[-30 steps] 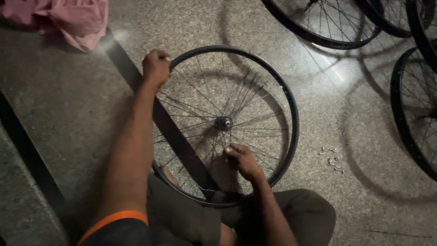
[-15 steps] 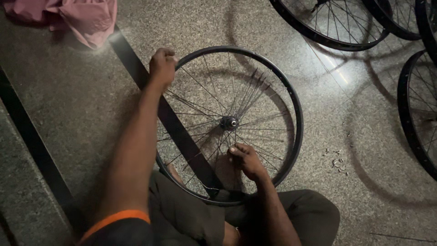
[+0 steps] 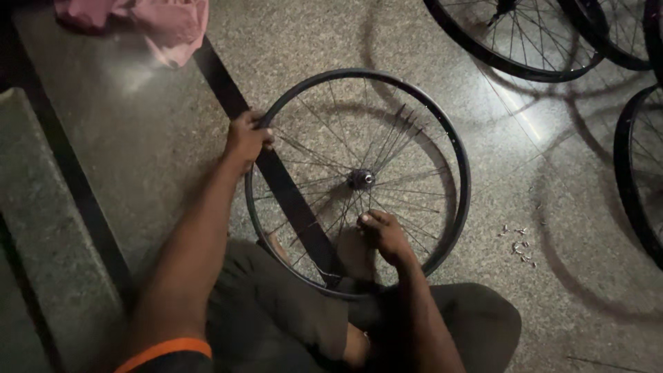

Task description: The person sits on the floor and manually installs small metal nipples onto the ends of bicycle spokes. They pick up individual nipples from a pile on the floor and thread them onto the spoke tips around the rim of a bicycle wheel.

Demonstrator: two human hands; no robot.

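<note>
A black bicycle wheel rim with thin metal spokes and a central hub lies flat on the stone floor in front of my legs. My left hand grips the rim at its left side. My right hand pinches spokes just below the hub, fingers closed on them. My foot rests under the spokes near the rim's lower edge.
Several small metal spoke nipples lie scattered on the floor right of the wheel. More black wheels lie at the top right and right edge. A pink cloth sits at the top left. A dark floor strip runs diagonally under the wheel.
The view has shifted slightly, so the wheel sits a little further right in frame. My right hand stays on the spokes below the hub; my left hand keeps hold of the rim.
</note>
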